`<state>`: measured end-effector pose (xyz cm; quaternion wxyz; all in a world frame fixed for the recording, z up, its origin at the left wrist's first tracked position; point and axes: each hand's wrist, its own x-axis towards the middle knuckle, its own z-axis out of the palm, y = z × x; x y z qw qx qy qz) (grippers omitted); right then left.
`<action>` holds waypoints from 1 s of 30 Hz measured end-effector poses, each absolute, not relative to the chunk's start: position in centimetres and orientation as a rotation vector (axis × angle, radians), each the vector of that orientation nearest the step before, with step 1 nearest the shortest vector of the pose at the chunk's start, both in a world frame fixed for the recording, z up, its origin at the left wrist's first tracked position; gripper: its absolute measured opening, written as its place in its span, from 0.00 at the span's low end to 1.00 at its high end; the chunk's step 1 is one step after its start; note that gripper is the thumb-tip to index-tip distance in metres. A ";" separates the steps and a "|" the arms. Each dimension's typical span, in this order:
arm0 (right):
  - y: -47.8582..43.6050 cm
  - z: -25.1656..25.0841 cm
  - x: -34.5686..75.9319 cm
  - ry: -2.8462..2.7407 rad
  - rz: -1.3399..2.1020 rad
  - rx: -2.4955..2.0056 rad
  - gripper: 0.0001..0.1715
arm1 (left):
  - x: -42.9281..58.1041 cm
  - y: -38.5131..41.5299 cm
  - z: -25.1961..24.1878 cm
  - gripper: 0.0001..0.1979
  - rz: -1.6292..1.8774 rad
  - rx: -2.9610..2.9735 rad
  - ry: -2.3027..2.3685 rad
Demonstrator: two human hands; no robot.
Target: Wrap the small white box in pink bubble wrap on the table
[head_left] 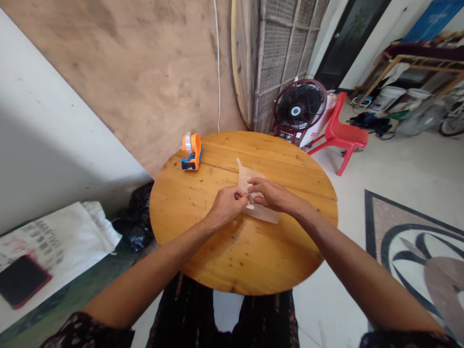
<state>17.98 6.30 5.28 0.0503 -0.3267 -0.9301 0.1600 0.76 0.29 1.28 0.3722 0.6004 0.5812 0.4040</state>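
Observation:
A thin, pale, see-through sheet (266,214) lies crumpled and slanted across the middle of the round wooden table (232,261). Over its left side, my left hand (228,205) is closed in a pinch; what sits between the fingertips is too small to make out. My right hand (270,193) arches over the sheet from the right, thumb and fingers apart, its tips close to the left fingertips. A small whitish bit (250,206) shows just below the fingers. Whether the right fingertips touch the sheet is hidden.
An orange and blue tape dispenser (192,152) with a roll stands at the table's far left. Beyond the far right edge are a fan (300,106) and a red plastic chair (342,130). A phone (23,280) rests on a white sack (72,232) at left.

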 end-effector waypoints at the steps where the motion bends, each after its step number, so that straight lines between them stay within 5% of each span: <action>1: 6.3 5.1 18.0 -2.823 0.483 -0.989 0.12 | 0.7 0.3 1.4 0.08 1.001 1.573 1.495; 13: 6.0 4.4 18.9 -2.712 0.450 -1.078 0.21 | -1.5 -0.1 4.1 0.10 0.540 2.273 1.268; 22: 5.7 3.8 20.4 -2.690 0.492 -1.057 0.26 | -2.4 0.6 1.6 0.07 0.878 2.766 1.032; 30: 4.0 2.8 21.7 -2.439 0.350 -1.208 0.18 | -2.4 1.7 0.6 0.04 0.978 2.720 0.835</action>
